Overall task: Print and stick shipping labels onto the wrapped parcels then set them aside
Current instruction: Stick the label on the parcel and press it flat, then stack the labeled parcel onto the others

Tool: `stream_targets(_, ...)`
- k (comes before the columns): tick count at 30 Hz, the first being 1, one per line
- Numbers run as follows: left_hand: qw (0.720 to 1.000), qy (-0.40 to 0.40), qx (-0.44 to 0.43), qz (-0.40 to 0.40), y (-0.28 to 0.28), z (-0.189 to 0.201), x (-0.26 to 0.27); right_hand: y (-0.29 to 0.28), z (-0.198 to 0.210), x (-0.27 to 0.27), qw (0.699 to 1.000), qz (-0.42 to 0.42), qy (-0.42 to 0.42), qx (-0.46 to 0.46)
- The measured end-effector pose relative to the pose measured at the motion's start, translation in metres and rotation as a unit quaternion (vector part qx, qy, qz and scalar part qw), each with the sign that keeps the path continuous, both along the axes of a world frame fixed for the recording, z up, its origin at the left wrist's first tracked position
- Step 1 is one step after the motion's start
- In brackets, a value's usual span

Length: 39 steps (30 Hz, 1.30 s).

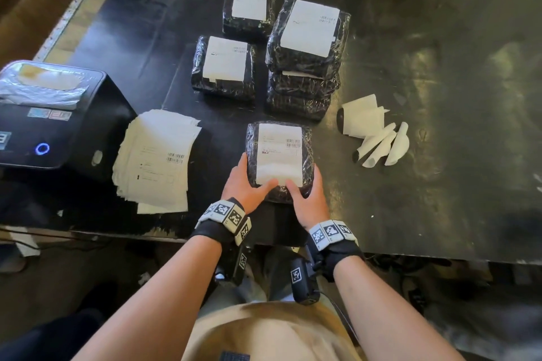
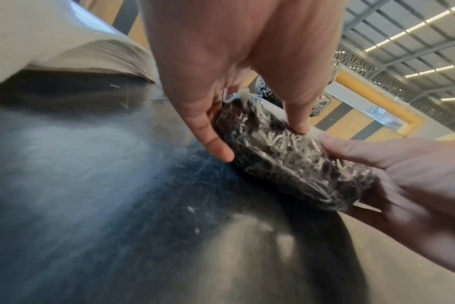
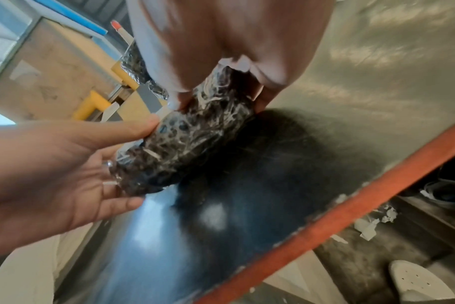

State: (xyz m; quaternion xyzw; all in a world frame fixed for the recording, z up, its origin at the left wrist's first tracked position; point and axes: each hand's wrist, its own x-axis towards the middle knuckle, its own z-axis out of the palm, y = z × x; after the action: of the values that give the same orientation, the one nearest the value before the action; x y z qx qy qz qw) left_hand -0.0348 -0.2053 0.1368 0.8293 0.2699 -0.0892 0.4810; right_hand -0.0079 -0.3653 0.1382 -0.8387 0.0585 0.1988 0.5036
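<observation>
My left hand (image 1: 245, 184) and right hand (image 1: 308, 192) clamp the parcel (image 1: 278, 155) at the counter's (image 1: 410, 155) near edge. Its label (image 1: 278, 152) prints too small to read; wrist views show its wrapped side instead.

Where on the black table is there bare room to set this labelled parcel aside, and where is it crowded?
The parcel, gripped by left hand and right hand, has bare table right of the parcel stack, beyond the backing scraps. Crowded: label sheets beside the printer.
</observation>
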Motion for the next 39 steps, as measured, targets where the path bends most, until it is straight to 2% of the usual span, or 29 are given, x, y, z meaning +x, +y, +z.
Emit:
stream_targets(15, 0.996, 0.008, -0.085, -0.022, 0.019, 0.007, -0.017, -0.017, 0.011, 0.018, 0.998, 0.045, 0.037, -0.016)
stream_targets(23, 0.995, 0.006, -0.083, 0.052, 0.018, -0.005, -0.026, -0.008, 0.017, 0.052, 0.996, 0.036, 0.069, -0.033)
stream_targets(28, 0.994, 0.004, -0.093, 0.062, 0.016, -0.006, -0.024, 0.0, 0.013, 0.062, 0.989, 0.037, 0.138, -0.032)
stream_targets(33, 0.994, 0.009, -0.088, 0.068, 0.017, -0.006, -0.024, -0.002, -0.011, 0.064, 0.987, 0.024, 0.156, 0.012)
stream_targets(39, 0.989, -0.002, -0.116, 0.091, 0.006, 0.002, -0.028, -0.001, 0.0, 0.063, 0.986, 0.012, 0.146, 0.078)
